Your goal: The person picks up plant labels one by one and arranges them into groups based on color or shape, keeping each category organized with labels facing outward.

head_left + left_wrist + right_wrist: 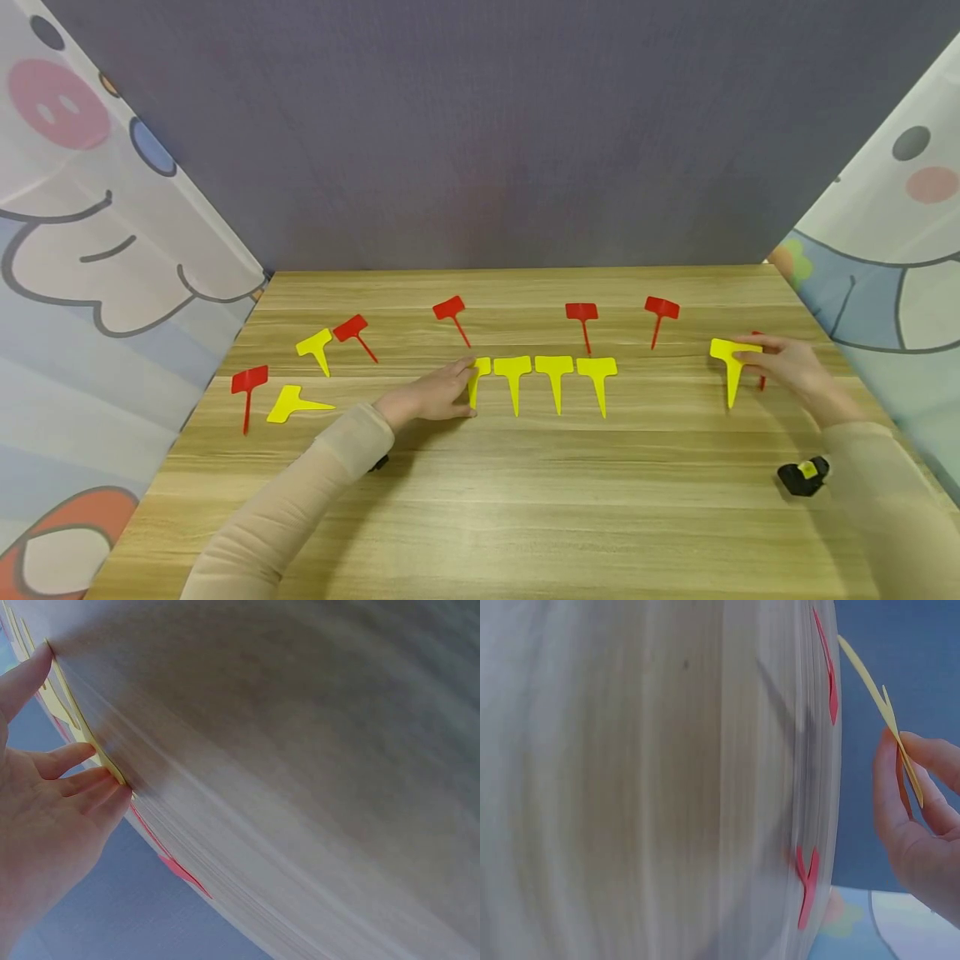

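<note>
My left hand point(433, 395) holds the leftmost yellow T-shaped plant label point(483, 367) of a row on the table. In the left wrist view, the thumb is at this label's pointed end and the fingertips point(120, 796) are at its head. To its right lie three more yellow labels, a near one point(513, 368), a middle one point(554, 367) and a far one point(597, 368), stems toward me. My right hand point(797, 372) pinches another yellow label point(870, 686) by its head, raised off the table. Behind that hand, a red label point(762, 382) is partly hidden.
Two loose yellow labels lie at left, one upper point(315, 342) and one lower point(285, 404). Several red labels are spread about, including a left one point(250, 380), a back one point(582, 312) and a back-right one point(662, 308). A grey panel point(480, 150) rises behind the wooden table point(525, 517).
</note>
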{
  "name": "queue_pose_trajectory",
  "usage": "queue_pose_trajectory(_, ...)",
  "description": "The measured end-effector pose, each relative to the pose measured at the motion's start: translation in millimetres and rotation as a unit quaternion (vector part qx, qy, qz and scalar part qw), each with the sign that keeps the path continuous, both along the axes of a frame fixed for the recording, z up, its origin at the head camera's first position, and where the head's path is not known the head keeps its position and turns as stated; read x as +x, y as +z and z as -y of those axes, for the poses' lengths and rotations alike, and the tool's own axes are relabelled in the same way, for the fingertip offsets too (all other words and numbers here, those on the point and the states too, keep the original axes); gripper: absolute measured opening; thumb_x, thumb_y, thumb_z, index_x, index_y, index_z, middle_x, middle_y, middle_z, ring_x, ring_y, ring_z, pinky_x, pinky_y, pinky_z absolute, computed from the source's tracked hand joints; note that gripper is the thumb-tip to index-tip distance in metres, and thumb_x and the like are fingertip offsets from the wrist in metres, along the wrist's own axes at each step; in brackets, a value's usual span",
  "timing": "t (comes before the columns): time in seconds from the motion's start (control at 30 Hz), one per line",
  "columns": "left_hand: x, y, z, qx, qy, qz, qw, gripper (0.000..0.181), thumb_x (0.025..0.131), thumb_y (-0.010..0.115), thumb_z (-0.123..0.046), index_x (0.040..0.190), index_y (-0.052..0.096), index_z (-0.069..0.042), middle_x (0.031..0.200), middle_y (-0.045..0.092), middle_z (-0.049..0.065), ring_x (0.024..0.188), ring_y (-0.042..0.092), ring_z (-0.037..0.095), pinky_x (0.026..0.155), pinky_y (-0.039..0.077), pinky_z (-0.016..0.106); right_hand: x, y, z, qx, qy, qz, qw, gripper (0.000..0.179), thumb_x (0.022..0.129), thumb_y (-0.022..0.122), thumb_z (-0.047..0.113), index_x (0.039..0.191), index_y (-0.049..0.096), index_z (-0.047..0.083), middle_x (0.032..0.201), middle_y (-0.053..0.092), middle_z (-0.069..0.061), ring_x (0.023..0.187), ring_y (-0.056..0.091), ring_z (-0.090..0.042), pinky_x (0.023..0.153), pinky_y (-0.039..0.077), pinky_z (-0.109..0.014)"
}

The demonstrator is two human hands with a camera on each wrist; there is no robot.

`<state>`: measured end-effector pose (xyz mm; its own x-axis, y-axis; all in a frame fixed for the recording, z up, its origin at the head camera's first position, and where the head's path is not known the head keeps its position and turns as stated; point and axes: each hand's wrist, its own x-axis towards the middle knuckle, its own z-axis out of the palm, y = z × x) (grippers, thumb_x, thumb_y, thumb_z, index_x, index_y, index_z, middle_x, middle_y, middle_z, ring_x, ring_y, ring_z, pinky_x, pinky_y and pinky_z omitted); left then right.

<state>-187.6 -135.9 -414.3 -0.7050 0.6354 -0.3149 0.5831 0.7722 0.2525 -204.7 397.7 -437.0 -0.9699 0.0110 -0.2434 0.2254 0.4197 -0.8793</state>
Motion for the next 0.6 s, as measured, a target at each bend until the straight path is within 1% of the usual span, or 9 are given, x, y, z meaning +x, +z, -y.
queue_pose_trajectory(0.1,-0.2,-1.2,0.3,-0.001,-0.001,0.0,1.0,0.072,0.086,0.054,-0.039,0.136,0.026,0.004,0.145,0.011,0.018,0.132,0.015,0.027,0.107,0.018,0.036,5.3,19.9,22.0,0.038,0.022,0.023,0.9988,0.054,0.078,0.064,0.04,0.126,0.05,0.019,0.142,0.002,-0.027,0.075,0.054,0.012,0.051,0.045,-0.02)
queue_pose_trajectory(0.13,-0.2,-1.2,0.4,0.001,0.0,0.001,1.0,0.072,0.086,0.054,-0.039,0.136,0.025,0.004,0.145,0.011,0.018,0.133,0.015,0.027,0.107,0.018,0.036,5.5,23.5,26.9,0.037,0.025,0.03,0.9986,0.052,0.078,0.065,0.039,0.125,0.052,0.019,0.142,0.005,-0.027,0.074,0.056,0.01,0.051,0.045,-0.02)
queue_pose_trajectory(0.2,-0.3,-1.5,0.6,0.002,-0.001,0.002,1.0,0.072,0.086,0.054,-0.039,0.136,0.025,0.005,0.145,0.011,0.018,0.133,0.015,0.027,0.107,0.018,0.036,3.3,25.4,32.7,0.015,0.019,0.038,0.999,0.041,0.077,0.067,0.035,0.116,0.059,0.025,0.136,0.025,-0.022,0.074,0.057,0.008,0.052,0.046,-0.02)
queue_pose_trajectory(0.23,-0.4,-1.6,0.6,0.003,-0.002,0.002,1.0,0.072,0.086,0.054,-0.039,0.136,0.025,0.005,0.145,0.011,0.018,0.133,0.015,0.027,0.107,0.017,0.036,2.4,25.5,35.0,0.006,0.018,0.038,0.9991,0.032,0.077,0.067,0.032,0.109,0.061,0.029,0.129,0.035,-0.016,0.075,0.057,0.008,0.056,0.049,-0.018)
queue_pose_trajectory(0.3,-0.4,-1.7,0.6,0.004,-0.002,0.002,1.0,0.072,0.086,0.054,-0.039,0.136,0.025,0.005,0.145,0.01,0.018,0.133,0.014,0.027,0.107,0.017,0.036,0.8,25.5,40.0,-0.003,0.024,0.03,0.9993,0.031,0.077,0.068,0.03,0.107,0.063,0.028,0.118,0.042,-0.01,0.076,0.057,0.008,0.067,0.051,-0.018)
queue_pose_trajectory(0.33,-0.5,-1.6,0.5,0.004,-0.003,0.001,1.0,0.072,0.086,0.054,-0.038,0.136,0.025,0.005,0.145,0.01,0.018,0.133,0.014,0.027,0.107,0.017,0.036,0.2,25.8,43.0,0.0,0.024,0.029,0.9993,0.034,0.077,0.068,0.03,0.11,0.062,0.024,0.114,0.045,-0.009,0.076,0.057,0.008,0.067,0.051,-0.018)
queue_pose_trajectory(0.37,-0.5,-1.6,0.4,0.003,-0.003,0.0,1.0,0.072,0.086,0.054,-0.039,0.136,0.025,0.005,0.145,0.01,0.018,0.133,0.014,0.027,0.107,0.017,0.036,0.2,27.2,46.6,0.004,0.032,0.025,0.9992,0.042,0.078,0.067,0.03,0.116,0.059,0.016,0.115,0.046,-0.013,0.076,0.057,0.009,0.068,0.051,-0.019)
queue_pose_trajectory(0.47,-0.2,-1.0,0.1,0.003,-0.003,-0.001,1.0,0.072,0.086,0.054,-0.038,0.136,0.025,0.005,0.145,0.011,0.018,0.133,0.014,0.028,0.107,0.017,0.036,2.1,32.7,58.4,0.024,0.058,0.02,0.9979,0.061,0.083,0.062,0.028,0.129,0.04,-0.005,0.128,0.033,-0.03,0.077,0.054,0.011,0.071,0.051,-0.023)
queue_pose_trajectory(0.6,-0.1,0.0,0.0,0.005,-0.002,0.002,1.0,0.071,0.086,0.054,-0.038,0.136,0.026,0.005,0.145,0.011,0.018,0.133,0.014,0.028,0.107,0.017,0.037,1.0,35.4,70.9,0.008,0.064,0.028,0.9975,0.06,0.087,0.057,0.019,0.131,0.031,-0.013,0.133,0.026,-0.031,0.079,0.052,0.012,0.08,0.049,-0.029)
